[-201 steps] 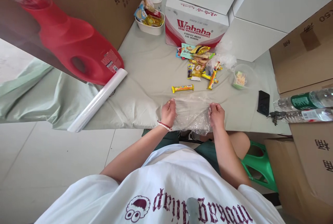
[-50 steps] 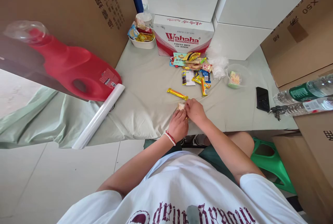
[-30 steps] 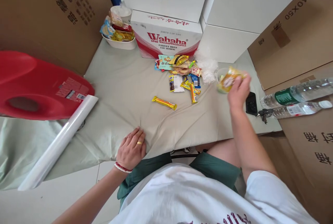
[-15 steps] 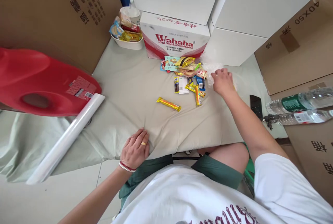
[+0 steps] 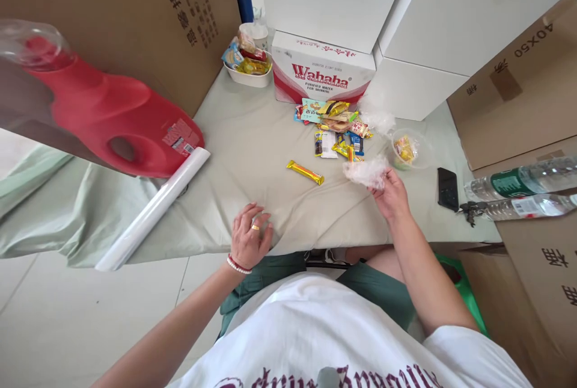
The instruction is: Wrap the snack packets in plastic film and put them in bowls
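Note:
My right hand [image 5: 391, 194] pinches a crumpled clear plastic bag [image 5: 367, 171] just above the cloth-covered table [image 5: 252, 135]. My left hand [image 5: 250, 240] rests near the table's front edge, fingers slightly curled and apart, holding nothing. A yellow snack bar [image 5: 305, 172] lies between the two hands. Behind it is a pile of small snack packets [image 5: 337, 126]. A clear plastic bowl [image 5: 411, 149] with a wrapped snack inside sits to the right of the pile.
A red detergent jug [image 5: 115, 114] and a roll of plastic film [image 5: 153, 209] lie at the left. A Wahaha carton [image 5: 322, 74] and a white snack dish [image 5: 247, 69] stand at the back. A black phone [image 5: 448, 188], keys and water bottles [image 5: 523, 186] are at right.
My right hand put a wrapped snack into the clear bowl, reached to the plastic behind the packets, and has come back holding a crumpled clear bag. My left hand stayed by the table edge.

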Demonstrator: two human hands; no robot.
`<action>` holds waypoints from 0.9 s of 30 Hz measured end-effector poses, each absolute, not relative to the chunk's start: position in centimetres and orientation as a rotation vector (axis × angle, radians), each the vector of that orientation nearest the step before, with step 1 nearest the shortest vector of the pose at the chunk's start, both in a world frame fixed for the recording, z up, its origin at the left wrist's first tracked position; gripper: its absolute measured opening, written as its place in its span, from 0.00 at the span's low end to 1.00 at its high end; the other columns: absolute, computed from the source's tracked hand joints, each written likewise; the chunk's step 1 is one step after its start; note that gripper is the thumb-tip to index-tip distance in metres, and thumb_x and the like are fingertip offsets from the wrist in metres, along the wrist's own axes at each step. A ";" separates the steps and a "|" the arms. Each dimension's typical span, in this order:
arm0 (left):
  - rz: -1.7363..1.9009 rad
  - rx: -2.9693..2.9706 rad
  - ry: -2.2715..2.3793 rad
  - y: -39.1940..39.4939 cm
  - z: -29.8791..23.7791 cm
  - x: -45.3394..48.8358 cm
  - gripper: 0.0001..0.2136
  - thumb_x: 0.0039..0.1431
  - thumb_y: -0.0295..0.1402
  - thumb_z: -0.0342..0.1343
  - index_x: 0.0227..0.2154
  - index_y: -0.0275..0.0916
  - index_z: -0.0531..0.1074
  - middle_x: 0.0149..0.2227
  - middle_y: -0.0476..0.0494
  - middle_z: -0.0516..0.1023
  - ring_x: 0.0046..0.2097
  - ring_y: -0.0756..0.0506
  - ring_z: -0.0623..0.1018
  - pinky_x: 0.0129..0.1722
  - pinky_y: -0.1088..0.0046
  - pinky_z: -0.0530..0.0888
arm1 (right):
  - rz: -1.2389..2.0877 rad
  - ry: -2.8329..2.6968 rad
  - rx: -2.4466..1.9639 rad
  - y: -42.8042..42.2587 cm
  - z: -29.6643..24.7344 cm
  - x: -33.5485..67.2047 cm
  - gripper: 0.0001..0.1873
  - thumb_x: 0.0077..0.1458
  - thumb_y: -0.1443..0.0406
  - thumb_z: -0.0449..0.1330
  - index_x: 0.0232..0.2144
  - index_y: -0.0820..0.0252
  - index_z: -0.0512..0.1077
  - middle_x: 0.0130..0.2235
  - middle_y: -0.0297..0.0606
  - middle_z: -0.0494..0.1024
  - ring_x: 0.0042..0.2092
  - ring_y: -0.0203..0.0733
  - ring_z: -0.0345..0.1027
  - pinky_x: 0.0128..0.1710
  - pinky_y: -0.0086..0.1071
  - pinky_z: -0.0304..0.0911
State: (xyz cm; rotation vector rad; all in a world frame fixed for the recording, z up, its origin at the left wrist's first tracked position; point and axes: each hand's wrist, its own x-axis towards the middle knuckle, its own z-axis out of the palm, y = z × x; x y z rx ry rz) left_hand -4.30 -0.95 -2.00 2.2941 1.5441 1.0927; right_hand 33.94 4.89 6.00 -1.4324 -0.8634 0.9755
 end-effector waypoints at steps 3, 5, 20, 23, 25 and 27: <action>1.206 2.045 1.381 -1.3 0.0 -1.3 0.11 0.68 0.37 0.53 0.50 0.42 0.70 0.49 0.35 0.75 0.55 0.38 0.77 0.54 0.53 0.77 | 1.153 -0.646 -1.351 0.1 4.7 30.3 0.24 0.43 0.50 0.72 0.35 0.52 0.66 0.30 0.28 0.71 0.26 0.34 0.61 0.23 0.27 0.59; 1.177 1.940 1.179 -1.4 1.3 1.8 0.19 0.67 0.44 0.55 0.56 0.41 0.67 0.53 0.33 0.73 0.56 0.39 0.76 0.51 0.57 0.79 | 1.212 -0.536 -1.331 -2.1 4.2 28.1 0.26 0.40 0.51 0.75 0.34 0.53 0.67 0.28 0.27 0.70 0.25 0.32 0.59 0.20 0.24 0.56; 1.015 0.759 1.018 1.0 1.6 7.4 0.25 0.42 0.55 0.73 0.27 0.39 0.71 0.24 0.54 0.71 0.24 0.54 0.69 0.26 0.76 0.67 | 1.078 -0.662 -1.521 -6.0 5.2 30.3 0.26 0.49 0.42 0.70 0.34 0.55 0.71 0.28 0.28 0.67 0.25 0.30 0.59 0.21 0.24 0.55; 1.041 0.749 1.026 0.3 1.5 7.9 0.24 0.43 0.51 0.74 0.27 0.38 0.71 0.24 0.55 0.72 0.23 0.55 0.69 0.26 0.77 0.66 | 1.005 -0.963 -1.641 -5.9 3.8 27.5 0.25 0.53 0.44 0.67 0.41 0.54 0.72 0.36 0.34 0.73 0.30 0.35 0.65 0.26 0.29 0.63; 1.010 0.708 0.987 0.0 1.5 8.1 0.22 0.41 0.47 0.76 0.27 0.38 0.71 0.22 0.55 0.71 0.23 0.55 0.69 0.26 0.77 0.66 | 0.895 -1.210 -1.734 -5.3 2.5 25.6 0.27 0.49 0.50 0.70 0.48 0.54 0.74 0.45 0.40 0.76 0.33 0.38 0.68 0.35 0.36 0.70; 0.984 0.639 0.959 0.0 1.4 7.6 0.21 0.40 0.42 0.77 0.29 0.38 0.71 0.23 0.56 0.72 0.23 0.55 0.70 0.27 0.77 0.66 | 0.815 -1.347 -1.777 -4.5 1.2 24.7 0.23 0.49 0.55 0.69 0.48 0.55 0.76 0.46 0.41 0.77 0.35 0.40 0.69 0.44 0.41 0.70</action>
